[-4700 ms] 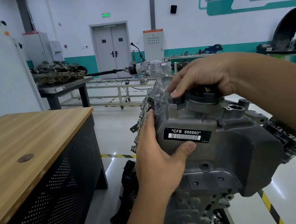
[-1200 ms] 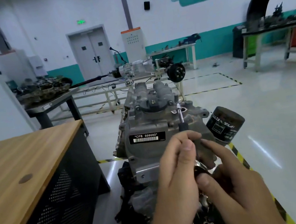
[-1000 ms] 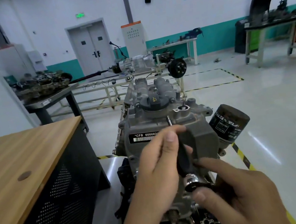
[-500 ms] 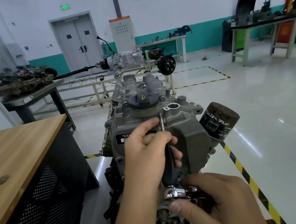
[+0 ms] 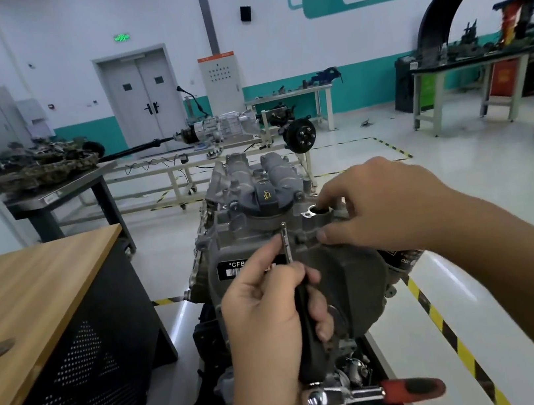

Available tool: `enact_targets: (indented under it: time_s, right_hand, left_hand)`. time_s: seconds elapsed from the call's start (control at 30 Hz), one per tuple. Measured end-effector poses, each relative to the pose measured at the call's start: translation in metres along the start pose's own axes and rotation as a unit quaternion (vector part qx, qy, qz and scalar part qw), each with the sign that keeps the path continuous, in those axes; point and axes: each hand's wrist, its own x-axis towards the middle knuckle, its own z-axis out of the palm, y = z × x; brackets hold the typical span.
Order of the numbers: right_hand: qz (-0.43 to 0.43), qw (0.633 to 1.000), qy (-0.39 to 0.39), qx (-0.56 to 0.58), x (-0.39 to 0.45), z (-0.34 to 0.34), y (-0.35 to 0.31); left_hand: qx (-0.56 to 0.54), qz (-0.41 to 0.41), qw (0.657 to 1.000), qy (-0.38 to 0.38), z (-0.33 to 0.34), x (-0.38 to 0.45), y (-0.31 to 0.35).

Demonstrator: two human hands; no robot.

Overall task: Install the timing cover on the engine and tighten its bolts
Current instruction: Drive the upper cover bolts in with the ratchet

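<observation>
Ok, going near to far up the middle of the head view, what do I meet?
Ratchet with red handle → left hand gripping the black tool handle → timing cover → black oil filler cap → wheel hub on the frame → grey double doors.
</observation>
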Motion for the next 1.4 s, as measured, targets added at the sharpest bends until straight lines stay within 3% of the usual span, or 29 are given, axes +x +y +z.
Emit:
enact_targets:
  time_s: [0.23,0.4,0.57,0.73,1.0,1.23,1.4]
  right_hand:
    - [-0.066,0.99,-0.121,0.02,0.024,-0.011,0.01]
    - [-0.033,0.966,-0.206,0.151,0.046,-0.015,0.009]
    - [-0.054,0.971,-0.221,0.078,0.063,-0.026,0.001]
    - [-0.022,0.965,-0.257,0.048,0.071,-0.034,-0.013]
    - [0.136,0.956,-0.23,0.125,0.07,-0.025,-0.017]
    - [0.11,0.97,-0.214,0.044,0.07,-0.024,-0.033]
    - [0.109,0.967,-0.19,0.133,0.064,-0.02,-0.021]
  left_hand:
    - [-0.004,-0.024,1.0,-0.001,0.0,0.003,0.001]
    - [-0.009,-0.034,0.999,-0.017,0.003,0.006,-0.002]
    - [-0.003,-0.034,0.999,-0.027,-0.001,0.008,0.004]
    - [0.004,-0.034,0.999,-0.039,-0.003,0.006,0.007]
    - [-0.008,-0.037,0.998,-0.045,-0.001,0.007,0.009]
    - [-0.027,-0.053,0.997,-0.05,-0.009,0.009,0.009]
    - [-0.032,-0.058,0.996,-0.064,-0.022,0.008,0.013]
